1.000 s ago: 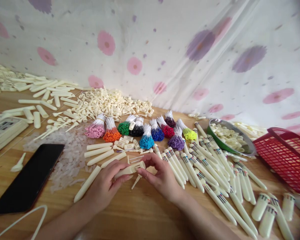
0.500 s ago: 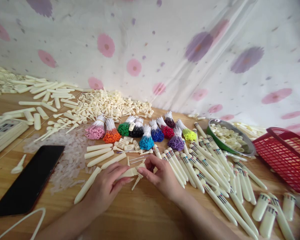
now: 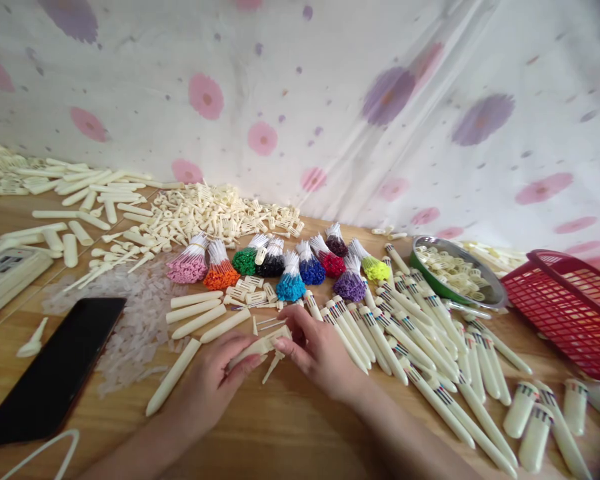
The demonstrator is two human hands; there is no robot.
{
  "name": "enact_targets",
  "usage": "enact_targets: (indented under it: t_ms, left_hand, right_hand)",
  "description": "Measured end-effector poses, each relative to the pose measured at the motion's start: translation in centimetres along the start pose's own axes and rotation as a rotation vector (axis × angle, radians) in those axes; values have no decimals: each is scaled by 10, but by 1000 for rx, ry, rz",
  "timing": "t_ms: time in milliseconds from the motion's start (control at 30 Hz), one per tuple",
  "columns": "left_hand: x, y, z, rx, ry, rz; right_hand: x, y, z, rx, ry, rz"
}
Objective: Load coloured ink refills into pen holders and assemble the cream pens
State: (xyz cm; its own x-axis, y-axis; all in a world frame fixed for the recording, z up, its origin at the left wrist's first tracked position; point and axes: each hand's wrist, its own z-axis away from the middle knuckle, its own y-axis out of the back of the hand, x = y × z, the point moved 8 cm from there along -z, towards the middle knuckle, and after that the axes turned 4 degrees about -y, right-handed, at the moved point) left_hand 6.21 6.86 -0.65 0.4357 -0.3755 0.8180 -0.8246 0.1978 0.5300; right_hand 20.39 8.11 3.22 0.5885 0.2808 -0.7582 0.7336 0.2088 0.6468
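My left hand is closed around a cream pen barrel, which points up and right. The thumb and fingers of my right hand pinch the barrel's far end, where a pale slotted pen part shows; the fingers partly hide the join. Just below the fingertips lies a small cream stem piece. Behind the hands are thin refills and several cream slotted parts. Loose cream barrels lie beside my left hand, and multicolour pens lie beside my right.
Bundles of coloured refills stand in the middle. A black phone and clear plastic bits lie left. A heap of cream parts is behind. At right are a metal bowl and a red basket.
The view has shifted slightly. Both hands stay together at the pen barrel, and the right fingers have moved a little at its end, showing more of the slotted part.
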Motion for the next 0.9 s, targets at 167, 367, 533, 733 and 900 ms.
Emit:
enact_targets:
  t_ms: [167,367,533,733,900]
  left_hand:
    - [-10,-13,3,-122,249,257]
    - [-12,-34,9,-219,440,580]
    - [-10,-35,9,-213,483,625]
    - [-10,-32,9,-198,418,533]
    - [-8,-30,10,-178,378,463]
  right_hand:
    - [-16,-2,1,-93,198,0]
    - [-5,-7,-3,-126,97,-15]
    - [-6,-5,-2,-116,61,10]
    - [-8,-5,-2,-132,65,56]
    - [-4,-6,-2,-112,9,54]
